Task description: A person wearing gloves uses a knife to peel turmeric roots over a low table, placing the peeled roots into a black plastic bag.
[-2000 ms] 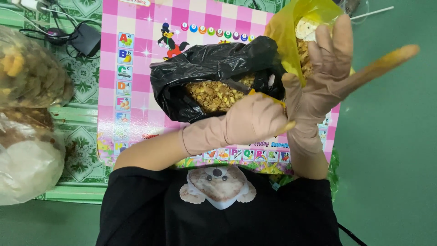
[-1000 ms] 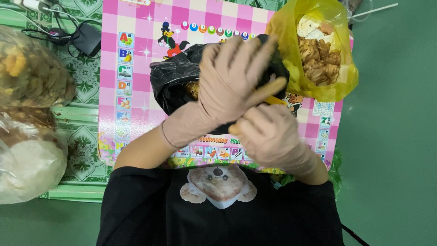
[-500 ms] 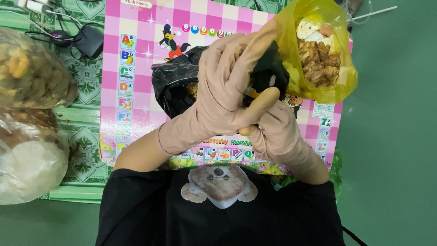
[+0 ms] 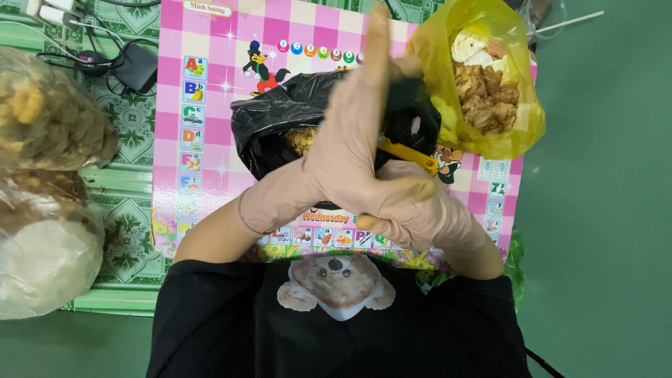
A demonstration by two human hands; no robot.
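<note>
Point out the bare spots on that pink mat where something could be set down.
Free: the pink checkered alphabet mat left of the crumpled black plastic bag, and its top strip above that bag. Crowded: the centre, where the gloved left hand and right hand meet, and the right side under the yellow plastic bag of food.

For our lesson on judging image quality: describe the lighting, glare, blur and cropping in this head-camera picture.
Head view: light is even and soft, with no hard shadows. The black plastic bag shows small bright glints, and the yellow plastic bag glows translucent. The gloved left hand has slightly soft fingertips, while the pink checked mat is sharp. The clear bags are cut off at the left edge.
</note>
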